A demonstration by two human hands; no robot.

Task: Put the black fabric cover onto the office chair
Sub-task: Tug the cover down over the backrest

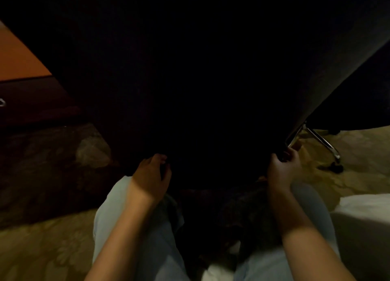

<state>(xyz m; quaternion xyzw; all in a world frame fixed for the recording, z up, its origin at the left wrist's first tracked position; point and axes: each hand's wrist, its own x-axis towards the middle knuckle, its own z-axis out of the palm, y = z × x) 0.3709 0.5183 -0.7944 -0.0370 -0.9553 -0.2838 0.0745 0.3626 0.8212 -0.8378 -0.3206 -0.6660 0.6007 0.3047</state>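
Note:
The black fabric cover (200, 80) fills most of the view, stretched over the back of the office chair. Its lower edge sits just above my knees. My left hand (150, 176) grips that lower edge at the left, fingers curled into the cloth. My right hand (283, 169) pinches the edge at the lower right corner. A chrome chair leg (320, 142) with a dark castor (335, 167) shows beyond the right hand. The rest of the chair is hidden under the cover.
Patterned carpet (42, 249) lies all around. A dark wooden desk with an orange top (19, 59) stands at the left. White bedding (367, 217) sits at the lower right. My pale trouser legs (160, 249) are below the hands.

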